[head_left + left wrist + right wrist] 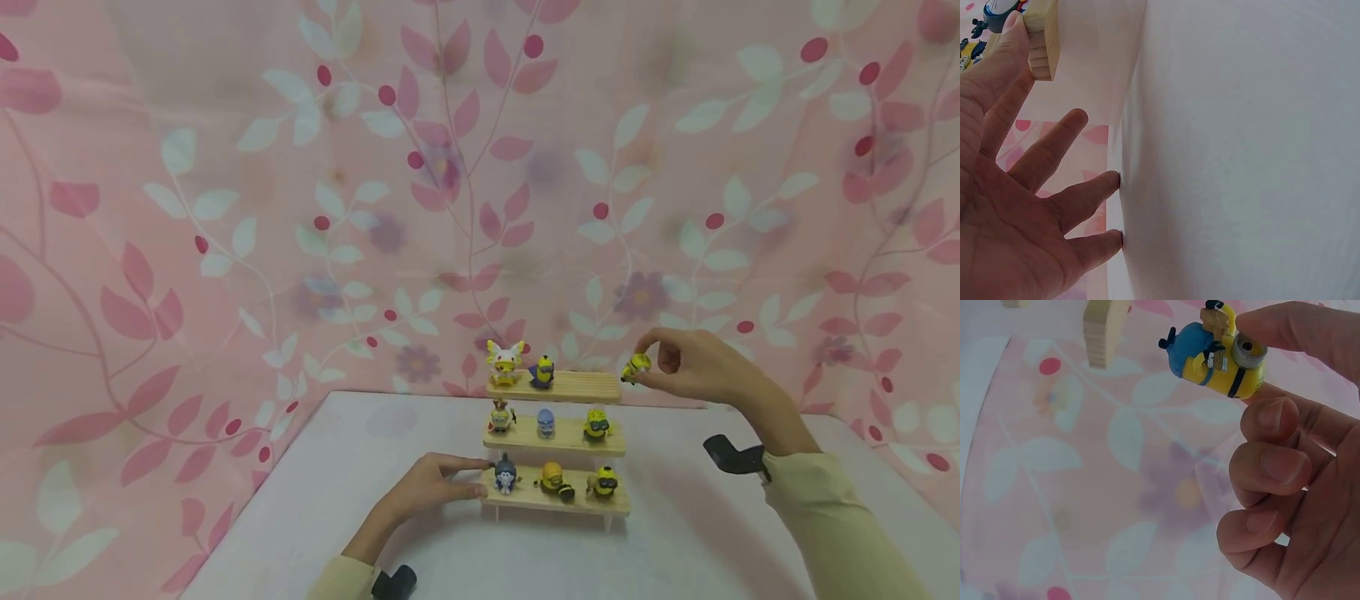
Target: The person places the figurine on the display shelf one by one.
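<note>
Between thumb and forefinger, my right hand (697,365) pinches a yellow minion figurine (1225,359) with blue overalls and a round goggle eye. It holds the figurine in the air just off the right end of the top tier (588,385) of a three-tier wooden display stand. Lower down, my left hand (431,489) grips the left end of the bottom tier (517,500) by thumb and forefinger, its other fingers spread. A grey-hooded figurine (506,477) stands near those fingertips. On the top tier are a white-hooded yellow figurine (506,367) and a blue-caped minion (542,372).
The middle tier (570,442) bears a crowned figurine (500,418), a blue-grey one (546,424) and a yellow minion (597,426). An orange-topped figurine (553,478) and another minion (603,482) stand on the bottom tier. Under the stand is a white-covered table (300,500), with a pink floral curtain (300,208) behind.
</note>
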### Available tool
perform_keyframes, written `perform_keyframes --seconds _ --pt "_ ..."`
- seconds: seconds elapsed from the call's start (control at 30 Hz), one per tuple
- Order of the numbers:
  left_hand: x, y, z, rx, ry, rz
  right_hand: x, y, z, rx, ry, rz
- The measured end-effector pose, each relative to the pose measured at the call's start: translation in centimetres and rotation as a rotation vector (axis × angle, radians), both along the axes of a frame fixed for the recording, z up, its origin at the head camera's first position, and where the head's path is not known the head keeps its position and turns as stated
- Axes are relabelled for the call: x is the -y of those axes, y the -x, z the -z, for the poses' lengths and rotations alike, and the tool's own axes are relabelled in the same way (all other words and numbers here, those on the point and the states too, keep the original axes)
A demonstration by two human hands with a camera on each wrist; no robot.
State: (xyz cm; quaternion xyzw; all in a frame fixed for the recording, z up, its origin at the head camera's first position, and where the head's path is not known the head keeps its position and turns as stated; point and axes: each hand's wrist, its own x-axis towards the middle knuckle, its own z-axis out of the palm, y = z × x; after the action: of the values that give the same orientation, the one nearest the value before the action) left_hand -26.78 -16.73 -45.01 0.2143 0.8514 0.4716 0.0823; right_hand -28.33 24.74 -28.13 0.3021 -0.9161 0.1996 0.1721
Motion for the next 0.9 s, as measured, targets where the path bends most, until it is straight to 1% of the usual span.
perform_keyframes --seconds 0.17,0.3,0.43,0.63,0.9 --pt "0.1 0.0 0.0 -0.002 -0.005 0.001 1.3 0.6 -0.6 -0.006 -0.005 0.0" --pt "0.1 0.1 0.1 -0.005 0.0 0.004 2.2 0.9 -0.8 0.023 -0.009 -0.007" --pt "0.1 0.1 0.1 -0.008 0.006 0.004 2.8 1.3 -0.8 0.055 -0.018 -0.001" --pt "0.0 0.0 -0.1 -0.007 0.006 -0.004 3.5 1.9 -0.6 0.058 -0.032 -0.011" --pt "0.0 0.0 -0.1 -0.004 -0.009 0.006 4.0 2.3 -0.4 0.079 -0.038 -0.026"
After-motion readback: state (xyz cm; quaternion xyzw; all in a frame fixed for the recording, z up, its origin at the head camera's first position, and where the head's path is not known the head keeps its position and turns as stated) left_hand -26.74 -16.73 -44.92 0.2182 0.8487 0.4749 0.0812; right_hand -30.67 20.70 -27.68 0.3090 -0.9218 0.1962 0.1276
